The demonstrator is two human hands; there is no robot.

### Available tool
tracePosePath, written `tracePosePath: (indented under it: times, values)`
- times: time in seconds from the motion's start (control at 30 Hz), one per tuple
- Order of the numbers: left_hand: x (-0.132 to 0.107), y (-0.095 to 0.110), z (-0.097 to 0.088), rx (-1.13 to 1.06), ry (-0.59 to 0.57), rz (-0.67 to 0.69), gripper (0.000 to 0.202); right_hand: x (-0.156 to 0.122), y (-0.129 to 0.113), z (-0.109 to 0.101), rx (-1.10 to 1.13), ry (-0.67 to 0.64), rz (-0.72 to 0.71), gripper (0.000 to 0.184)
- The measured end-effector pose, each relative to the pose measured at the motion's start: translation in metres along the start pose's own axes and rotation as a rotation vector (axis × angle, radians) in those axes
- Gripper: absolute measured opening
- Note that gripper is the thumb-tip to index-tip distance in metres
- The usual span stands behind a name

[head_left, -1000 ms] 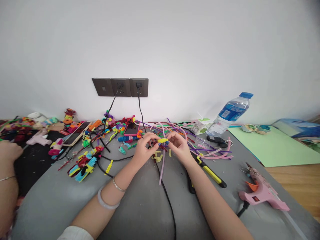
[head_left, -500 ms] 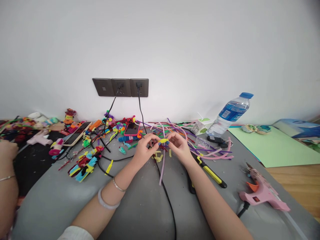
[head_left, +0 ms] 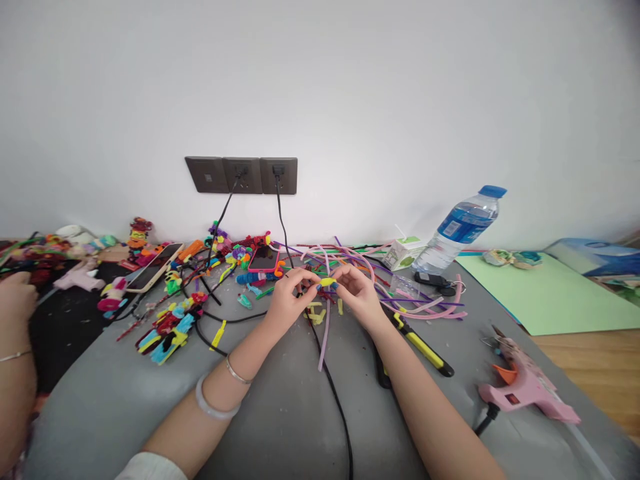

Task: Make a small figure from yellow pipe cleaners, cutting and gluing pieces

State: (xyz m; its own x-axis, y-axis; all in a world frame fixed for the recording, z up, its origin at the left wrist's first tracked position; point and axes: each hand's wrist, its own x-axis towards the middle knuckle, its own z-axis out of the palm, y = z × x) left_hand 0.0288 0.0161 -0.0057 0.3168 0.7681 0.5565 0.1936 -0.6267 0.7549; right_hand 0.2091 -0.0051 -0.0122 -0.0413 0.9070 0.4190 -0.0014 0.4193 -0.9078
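Between my two hands is a short yellow pipe cleaner piece (head_left: pixel 327 282), held level above the table. My left hand (head_left: pixel 294 293) pinches its left end between thumb and fingertips. The other end sits in the pinch of my right hand (head_left: pixel 358 297). Just below lie several short pale-yellow pieces (head_left: pixel 316 315) and a long lilac pipe cleaner (head_left: pixel 325 340). Behind my hands spreads a tangle of pink and purple pipe cleaners (head_left: pixel 357 260). Yellow-and-black pliers (head_left: pixel 423 350) lie partly hidden under my right forearm.
A pink glue gun (head_left: pixel 530 390) rests at the right. Behind stand a tilted water bottle (head_left: pixel 457 227) and a drink carton (head_left: pixel 404 253). Colourful pipe-cleaner figures (head_left: pixel 167 327) and a phone (head_left: pixel 156 267) lie left. A black cord (head_left: pixel 335 393) crosses the table. Another person's hand (head_left: pixel 17 297) is far left.
My hands and the yellow piece stay almost in place. The other person's hand at the far left has shifted slightly, with a finger now stretched out.
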Motion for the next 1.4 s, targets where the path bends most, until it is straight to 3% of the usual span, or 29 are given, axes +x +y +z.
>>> tracePosePath:
  times: [0.77, 1.07, 1.4]
  values:
    - [-0.0007, -0.0002, 0.0007, -0.002, 0.048, 0.015, 0.014, 0.0004, 0.0086, -0.0007, 0.086, 0.006, -0.060, 0.017]
    - [-0.0008, -0.0011, 0.0002, -0.011, 0.051, -0.002, 0.011, -0.0004, 0.0006, -0.0005, 0.067, -0.037, 0.027, 0.023]
    - [-0.0005, 0.0000, 0.0010, 0.004, 0.058, 0.067, 0.015, 0.0002, 0.0008, 0.0006, 0.069, -0.016, 0.019, 0.025]
